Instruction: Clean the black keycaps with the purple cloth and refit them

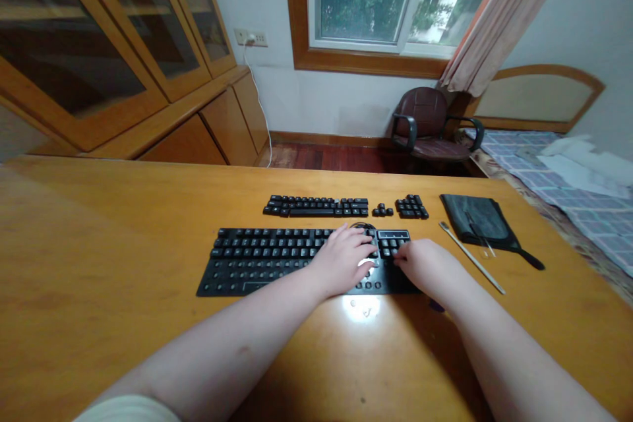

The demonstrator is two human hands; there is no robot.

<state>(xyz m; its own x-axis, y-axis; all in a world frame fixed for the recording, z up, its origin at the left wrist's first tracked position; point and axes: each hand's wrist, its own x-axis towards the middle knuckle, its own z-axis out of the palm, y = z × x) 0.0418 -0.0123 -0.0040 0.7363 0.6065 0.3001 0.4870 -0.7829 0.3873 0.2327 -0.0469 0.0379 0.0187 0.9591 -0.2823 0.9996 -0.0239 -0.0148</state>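
A black keyboard (267,265) lies on the wooden table, with keycaps on its upper rows and bare switches along much of its lower part. My left hand (342,260) rests with fingers stretched out over the keyboard, left of the number pad. At the number pad (390,245), my right hand (426,265) is closed, its thumb and fingertips pinched together against the keys. Whatever sits between those fingertips is hidden. Behind the keyboard are loose black keycaps, laid out as a main block (316,206), a small arrow cluster (382,210) and a number block (411,207).
To the right lie a dark pouch (482,219) with a strap, a thin wire tool (479,237) on it, and a slim brush (472,258). A cable (363,226) is partly visible behind the keyboard. An office chair (425,122) stands beyond the table.
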